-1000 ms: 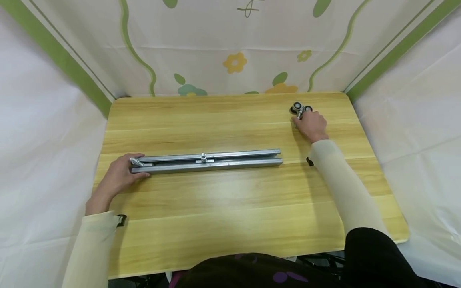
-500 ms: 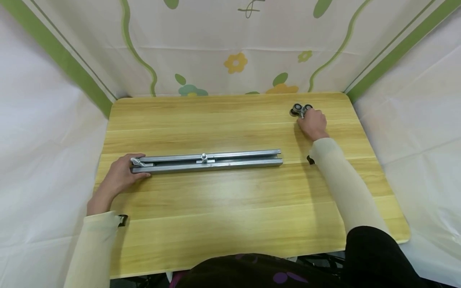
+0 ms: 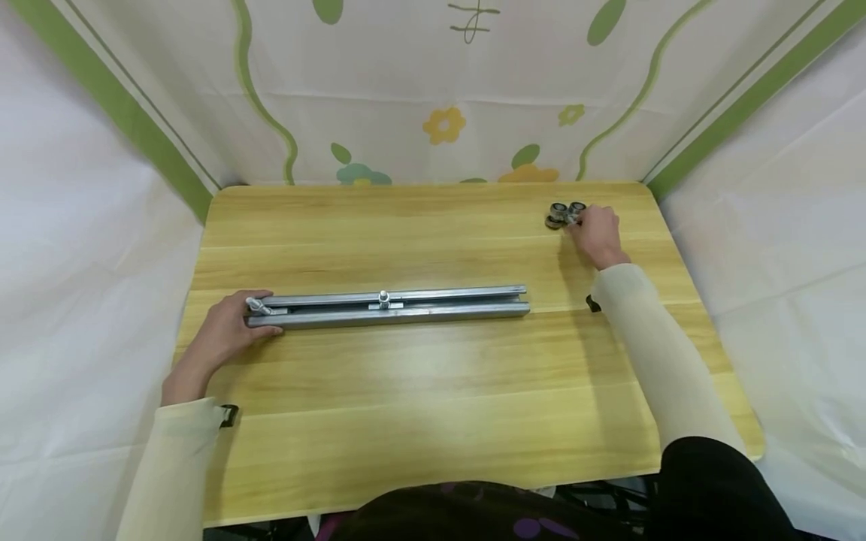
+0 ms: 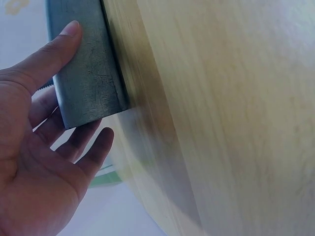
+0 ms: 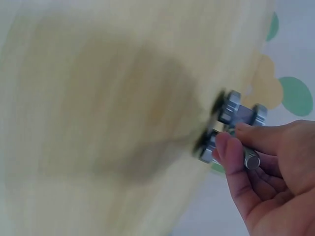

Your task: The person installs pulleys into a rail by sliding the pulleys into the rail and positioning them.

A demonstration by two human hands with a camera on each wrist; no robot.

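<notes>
A grey metal channel rail (image 3: 460, 310) lies across the table with its slot facing up. My left hand (image 3: 226, 327) grips its left end, thumb along the near side and fingers on the far side; the left wrist view shows that thumb flat on the rail's wall (image 4: 91, 73). Two bolts stand in the slot, a tilted one (image 3: 257, 305) beside the left hand and an upright one (image 3: 383, 297) near the middle. At the back right, my right hand (image 3: 599, 234) pinches a roller trolley (image 5: 229, 108) by its bolt (image 5: 251, 160), its several wheels turned away from the palm.
The wooden table (image 3: 419, 406) has a back edge (image 3: 406, 188) against a printed fabric wall (image 3: 379, 113). White fabric sides (image 3: 81, 248) rise to the left and right. The person's dark clothing (image 3: 473, 515) is at the front edge.
The right hand has turned the trolley, so its bolt no longer points toward the person and the wheels sit differently. That hand has shifted slightly right. The left hand and rail stay put.
</notes>
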